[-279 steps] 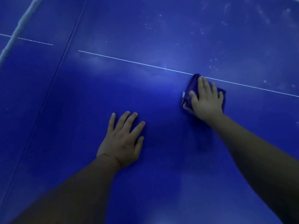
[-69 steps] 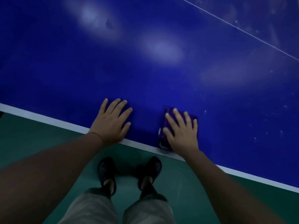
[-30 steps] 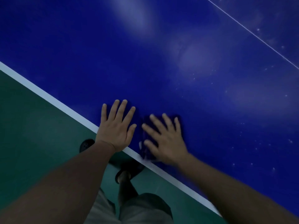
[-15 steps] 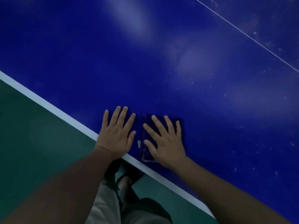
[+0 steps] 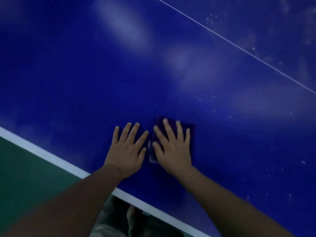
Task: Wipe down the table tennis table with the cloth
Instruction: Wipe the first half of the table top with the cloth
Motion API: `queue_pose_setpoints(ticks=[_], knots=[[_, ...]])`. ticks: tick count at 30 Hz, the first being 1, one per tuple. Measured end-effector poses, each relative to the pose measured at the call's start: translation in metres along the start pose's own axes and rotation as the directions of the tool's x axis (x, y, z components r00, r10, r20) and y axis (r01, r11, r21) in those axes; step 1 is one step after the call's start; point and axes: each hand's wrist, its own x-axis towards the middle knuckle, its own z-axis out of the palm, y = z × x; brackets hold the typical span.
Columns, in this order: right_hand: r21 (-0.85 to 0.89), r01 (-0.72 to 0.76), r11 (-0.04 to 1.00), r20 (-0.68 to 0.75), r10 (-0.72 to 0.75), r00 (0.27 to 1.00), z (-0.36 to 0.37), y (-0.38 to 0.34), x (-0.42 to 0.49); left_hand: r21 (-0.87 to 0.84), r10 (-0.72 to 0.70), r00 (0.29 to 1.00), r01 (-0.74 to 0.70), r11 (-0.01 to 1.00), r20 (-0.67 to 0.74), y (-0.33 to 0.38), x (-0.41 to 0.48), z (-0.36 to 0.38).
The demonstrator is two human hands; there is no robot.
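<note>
Green floor point(image 5: 25, 177), grey trouser legs point(image 5: 106, 224) below table's white edge stripe point(image 5: 51, 158). Pale specks point(image 5: 212, 19) by thin white line point(image 5: 239, 47). Cloth point(image 5: 172, 126): dark, folded, probably purple, flat on table tennis table point(image 5: 171, 74) near its near edge, mostly covered by right hand point(image 5: 172, 149), fingers straight, spread, pressing. Left hand point(image 5: 126, 151) flat just beside, fingers splayed on bare table.

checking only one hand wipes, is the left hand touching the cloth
Cannot tell. In the head view the left hand lies flat with its thumb right beside the cloth; dim blur hides any gap.
</note>
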Motion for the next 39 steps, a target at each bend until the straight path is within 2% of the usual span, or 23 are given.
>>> queue_pose_setpoints(ticks=[3,5,9,11,13,15,17,20,22,25,28,30,32,35,37,39], knots=[[0.007,0.140,0.990,0.038,-0.140,0.989,-0.005,0.025,0.017,0.000,0.047,0.999,-0.047,0.999,0.005,-0.004,0.023,-0.003],[-0.023,0.138,0.990,0.010,-0.138,0.990,-0.015,0.048,0.056,0.007,0.086,0.996,-0.086,0.996,0.010,-0.007,0.039,-0.006],[-0.008,-0.121,0.993,-0.019,0.121,0.993,-0.038,0.095,0.153,0.060,0.150,0.988,-0.152,0.987,0.035,-0.015,0.067,-0.012],[0.046,-0.286,0.957,-0.008,0.287,0.958,-0.041,0.100,0.180,0.079,0.177,0.983,-0.180,0.980,0.042,-0.019,0.080,-0.016],[0.068,-0.374,0.925,-0.025,0.377,0.926,-0.036,0.081,0.174,0.083,0.207,0.977,-0.211,0.974,0.048,-0.023,0.092,-0.021],[0.039,-0.323,0.946,-0.048,0.325,0.945,-0.026,0.053,0.139,0.091,0.233,0.972,-0.235,0.968,0.037,-0.026,0.104,-0.027],[0.026,-0.180,0.983,-0.020,0.180,0.983,-0.017,0.038,0.095,0.090,0.258,0.966,-0.260,0.962,0.025,-0.029,0.115,-0.031],[0.028,-0.041,0.999,0.051,0.039,0.998,-0.022,0.063,0.092,0.082,0.269,0.963,-0.270,0.959,0.027,-0.032,0.130,-0.038],[-0.017,-0.062,0.998,0.011,0.062,0.998,-0.032,0.092,0.134,0.079,0.277,0.960,-0.279,0.957,0.031,-0.033,0.143,-0.040],[0.002,-0.229,0.973,0.018,0.229,0.973,-0.051,0.128,0.206,0.076,0.282,0.959,-0.283,0.956,0.026,-0.031,0.164,-0.044],[0.043,-0.378,0.925,0.004,0.378,0.926,-0.048,0.122,0.220,0.057,0.264,0.965,-0.263,0.963,-0.005,-0.025,0.184,-0.045],[0.012,-0.359,0.933,-0.040,0.359,0.933,-0.037,0.096,0.188,0.045,0.262,0.965,-0.261,0.964,-0.022,-0.023,0.193,-0.046],[0.007,-0.268,0.963,-0.036,0.268,0.963,-0.028,0.078,0.151,0.033,0.270,0.962,-0.269,0.963,-0.029,-0.023,0.199,-0.046],[0.023,-0.166,0.986,-0.003,0.167,0.986,-0.031,0.096,0.151,0.035,0.285,0.958,-0.284,0.958,-0.029,-0.022,0.205,-0.048],[-0.006,-0.183,0.983,-0.021,0.183,0.983,-0.041,0.123,0.184,0.032,0.285,0.958,-0.284,0.958,-0.024,-0.020,0.212,-0.051],[-0.007,-0.282,0.959,-0.020,0.282,0.959,-0.053,0.156,0.229,0.026,0.268,0.963,-0.267,0.963,-0.014,-0.017,0.223,-0.056]])
